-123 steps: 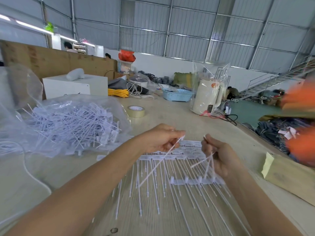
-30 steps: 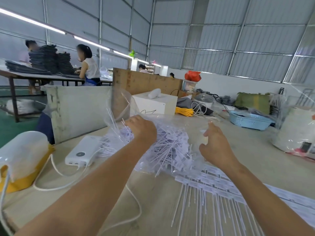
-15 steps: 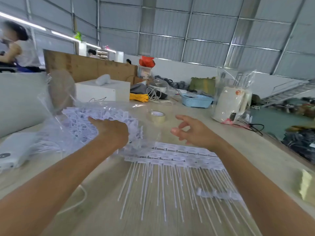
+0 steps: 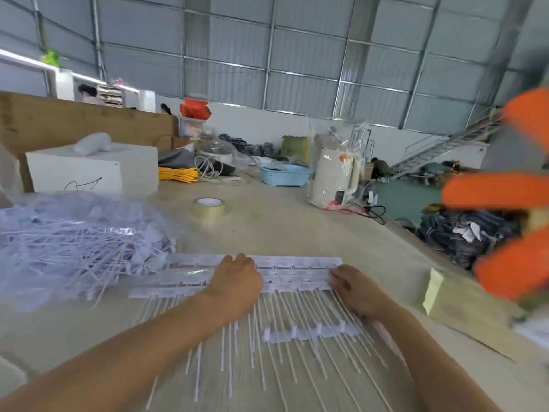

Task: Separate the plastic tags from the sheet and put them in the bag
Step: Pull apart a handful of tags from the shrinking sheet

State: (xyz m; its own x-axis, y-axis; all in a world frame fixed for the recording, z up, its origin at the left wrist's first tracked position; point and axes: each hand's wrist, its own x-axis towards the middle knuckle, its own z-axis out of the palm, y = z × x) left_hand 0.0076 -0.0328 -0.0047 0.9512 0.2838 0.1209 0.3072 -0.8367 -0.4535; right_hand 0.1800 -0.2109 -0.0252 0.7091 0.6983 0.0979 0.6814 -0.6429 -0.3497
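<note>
Both hands down on the sheet (image 4: 300, 270): left hand (image 4: 237, 278) and right hand (image 4: 353, 288) curled, grips unclear. Yank carelessly and tags (image 4: 297, 307) may scatter short of the bag (image 4: 74, 242).

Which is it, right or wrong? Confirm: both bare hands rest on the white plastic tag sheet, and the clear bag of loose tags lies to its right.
Wrong on the side. In the head view the clear bag of loose tags lies left of the white plastic tag sheet. The left hand and right hand do rest on it.

1 head cam, fwd-down, close
</note>
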